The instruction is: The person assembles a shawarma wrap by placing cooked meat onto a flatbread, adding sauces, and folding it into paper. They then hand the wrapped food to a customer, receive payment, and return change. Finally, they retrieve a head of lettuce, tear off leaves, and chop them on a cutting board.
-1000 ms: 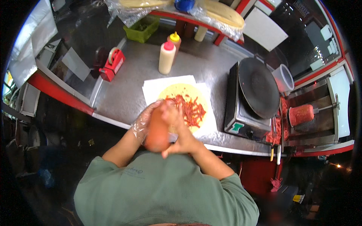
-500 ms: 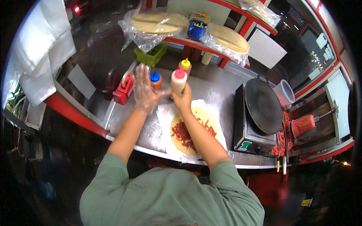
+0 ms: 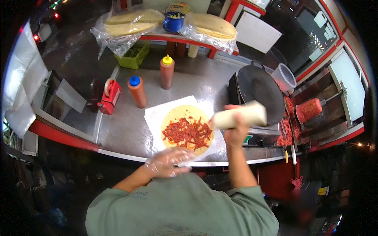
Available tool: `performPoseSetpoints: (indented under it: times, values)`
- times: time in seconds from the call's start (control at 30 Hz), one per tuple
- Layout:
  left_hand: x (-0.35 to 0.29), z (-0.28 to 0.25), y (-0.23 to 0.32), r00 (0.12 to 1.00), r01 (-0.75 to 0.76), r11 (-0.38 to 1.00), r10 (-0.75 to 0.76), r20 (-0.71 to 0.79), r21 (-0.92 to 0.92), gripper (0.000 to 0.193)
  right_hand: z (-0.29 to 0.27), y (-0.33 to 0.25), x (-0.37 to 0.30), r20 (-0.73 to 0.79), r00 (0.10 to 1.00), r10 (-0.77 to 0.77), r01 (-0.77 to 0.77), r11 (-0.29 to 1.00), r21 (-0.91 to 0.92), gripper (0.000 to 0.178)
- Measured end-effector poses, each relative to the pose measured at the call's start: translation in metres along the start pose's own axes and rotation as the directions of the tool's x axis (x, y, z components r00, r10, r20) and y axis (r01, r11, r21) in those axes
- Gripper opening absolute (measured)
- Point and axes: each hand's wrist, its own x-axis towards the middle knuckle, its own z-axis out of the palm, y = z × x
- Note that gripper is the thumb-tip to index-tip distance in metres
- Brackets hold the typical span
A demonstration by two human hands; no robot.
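My right hand [image 3: 237, 133] grips a squeeze bottle [image 3: 250, 114] of pale cream sauce. The bottle lies tilted on its side, tip end toward a round flatbread [image 3: 179, 113], and is smeared by motion. Chopped reddish meat [image 3: 187, 133] is spread over the flatbread, which rests on white paper [image 3: 154, 118] on the metal counter. My left hand [image 3: 169, 161], in a clear plastic glove, is at the near edge of the flatbread, fingers stretched out, holding nothing. Whether it touches the paper I cannot tell.
Blue-capped [image 3: 137, 92] and yellow-capped [image 3: 167, 72] sauce bottles stand behind the paper, near a red tape dispenser [image 3: 110, 96]. A black griddle pan [image 3: 262, 94] sits on a stove to the right, beside red meat on a spit [image 3: 309, 110]. Bagged flatbreads [image 3: 210, 26] fill the shelf.
My right hand has swung right and nearer, and the bottle has gone from upright to lying sideways. My left hand has come back from beside the bottles to the flatbread's near edge.
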Motion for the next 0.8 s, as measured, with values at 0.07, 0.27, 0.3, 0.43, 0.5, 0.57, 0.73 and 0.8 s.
performPoseSetpoints:
  times: [0.07,0.27,0.3,0.43,0.5,0.57,0.73,0.8]
  values:
    - [-0.019,0.006,-0.003,0.976,0.195,0.965,-0.175,-0.128,0.174,0.059,-0.018,-0.004,0.002,0.081,0.835,0.545,-0.363,0.655,-0.663,0.040]
    - [-0.059,0.000,-0.004,0.548,0.833,0.554,-0.822,-0.156,0.005,0.067,-0.030,-0.013,-0.006,-0.018,0.988,-0.153,0.154,0.984,0.092,0.033]
    - [-0.061,0.001,0.002,0.555,0.822,0.565,-0.823,-0.119,-0.075,0.068,-0.030,-0.012,-0.012,-0.039,0.995,-0.096,0.101,0.987,0.126,0.031]
    - [-0.050,0.000,0.017,0.591,0.803,0.596,-0.794,0.141,-0.006,0.060,-0.025,-0.003,-0.009,0.099,0.984,0.146,-0.128,0.977,-0.173,0.033]
    - [-0.043,-0.004,0.028,0.568,0.822,0.550,-0.808,0.153,-0.146,0.052,-0.023,-0.001,-0.007,0.020,0.999,-0.038,0.038,0.999,-0.025,0.042]
    - [-0.041,-0.012,0.036,0.522,0.847,0.484,-0.836,0.170,-0.218,0.048,-0.021,-0.003,-0.005,0.009,1.000,0.022,-0.020,0.990,-0.140,0.049]
    - [-0.067,-0.041,0.038,0.580,0.810,0.551,-0.699,0.418,-0.201,0.045,-0.012,-0.020,-0.001,-0.005,0.999,-0.054,0.052,0.986,-0.158,0.059]
    - [-0.084,-0.041,0.033,0.464,0.838,0.544,-0.679,0.569,-0.035,0.045,-0.007,-0.025,-0.001,-0.029,0.998,-0.060,0.057,0.995,-0.085,0.051]
